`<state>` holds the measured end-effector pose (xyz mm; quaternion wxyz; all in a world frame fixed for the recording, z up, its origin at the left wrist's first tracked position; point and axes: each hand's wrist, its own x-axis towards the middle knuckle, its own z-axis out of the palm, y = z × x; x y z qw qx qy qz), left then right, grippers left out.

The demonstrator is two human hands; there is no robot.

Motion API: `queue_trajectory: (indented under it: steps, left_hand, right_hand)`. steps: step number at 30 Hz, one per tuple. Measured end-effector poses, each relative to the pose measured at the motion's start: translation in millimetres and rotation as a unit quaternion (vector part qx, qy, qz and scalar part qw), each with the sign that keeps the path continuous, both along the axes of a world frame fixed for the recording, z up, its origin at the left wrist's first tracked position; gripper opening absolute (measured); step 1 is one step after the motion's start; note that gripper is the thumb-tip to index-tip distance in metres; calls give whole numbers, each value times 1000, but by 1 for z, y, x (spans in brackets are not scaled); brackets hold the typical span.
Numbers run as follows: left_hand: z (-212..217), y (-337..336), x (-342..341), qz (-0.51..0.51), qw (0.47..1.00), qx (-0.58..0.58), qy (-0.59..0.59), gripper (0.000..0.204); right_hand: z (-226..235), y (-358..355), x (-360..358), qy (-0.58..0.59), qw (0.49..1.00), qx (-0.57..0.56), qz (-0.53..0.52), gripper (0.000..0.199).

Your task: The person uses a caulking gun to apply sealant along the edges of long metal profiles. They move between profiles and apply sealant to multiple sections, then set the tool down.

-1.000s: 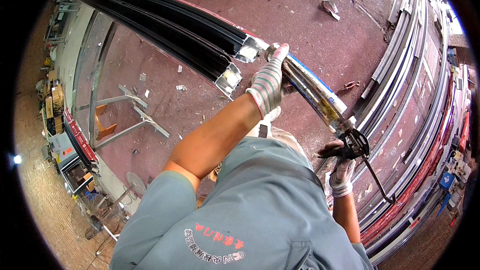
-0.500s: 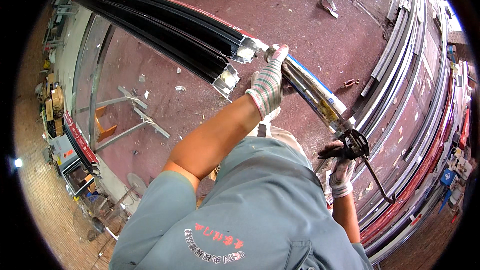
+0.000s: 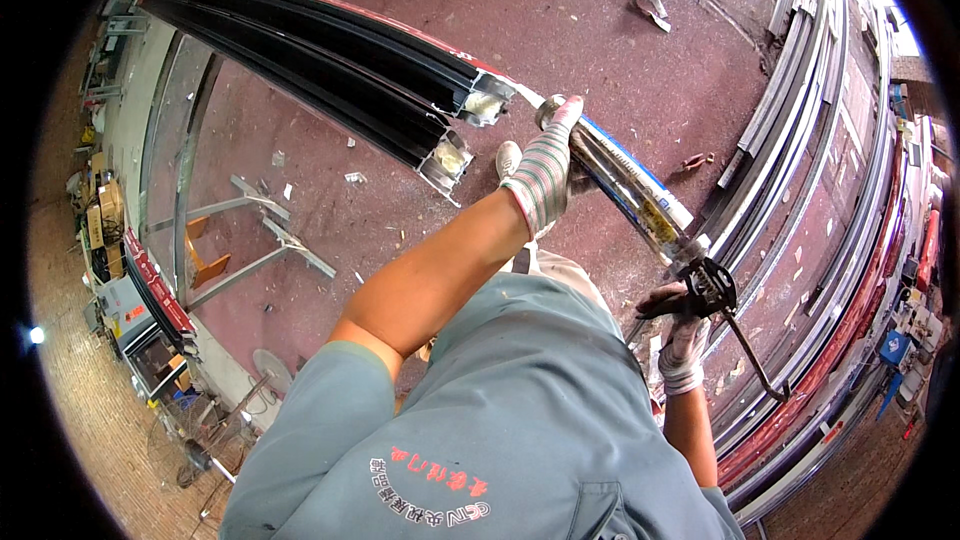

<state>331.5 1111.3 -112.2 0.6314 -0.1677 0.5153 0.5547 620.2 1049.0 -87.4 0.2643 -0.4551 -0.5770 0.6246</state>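
Where hands [image 3: 543, 176] [image 3: 684, 338] (knit-gloved) grip tubular caulking gun [image 3: 640, 194] | grooved profiles [image 3: 320, 42] near

Left hand [image 3: 545, 178], just off centre toward one o'clock: most fingers hidden behind the caulking gun [image 3: 642, 198]. Right hand [image 3: 682, 340], four o'clock: partly masked by the gun's handle [image 3: 716, 286]. Nozzle [image 3: 528, 95] at twelve, tip close to the black profile [image 3: 320, 60]; contact can't be told. Shoe [image 3: 508, 157] at twelve, partly covered. Grey-green shirt [image 3: 490, 380] cut off at six. Metal lengths [image 3: 768, 130] leave the picture toward two. Clutter [image 3: 103, 215] at nine, too small to sort.
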Motion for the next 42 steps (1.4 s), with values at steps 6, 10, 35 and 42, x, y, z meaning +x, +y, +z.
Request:
queue_trajectory:
  steps: [6, 10, 35, 42]
  left_hand:
    - [-12, 4, 6, -7, 1000, 0, 2, 46]
    - [-16, 5, 8, -19, 1000, -1, -5, 48]
    - [-8, -12, -6, -1, 999, 18, -31, 54]
    - [-20, -21, 0, 17, 999, -6, -30, 54]
  right_hand:
    - [5, -1, -2, -8, 999, -19, -36, 85]
    - [-3, 0, 7, 2, 999, -38, -33, 85]
    - [14, -2, -2, 2, 999, -44, -17, 79]
    - [24, -9, -1, -29, 997, -75, -9, 80]
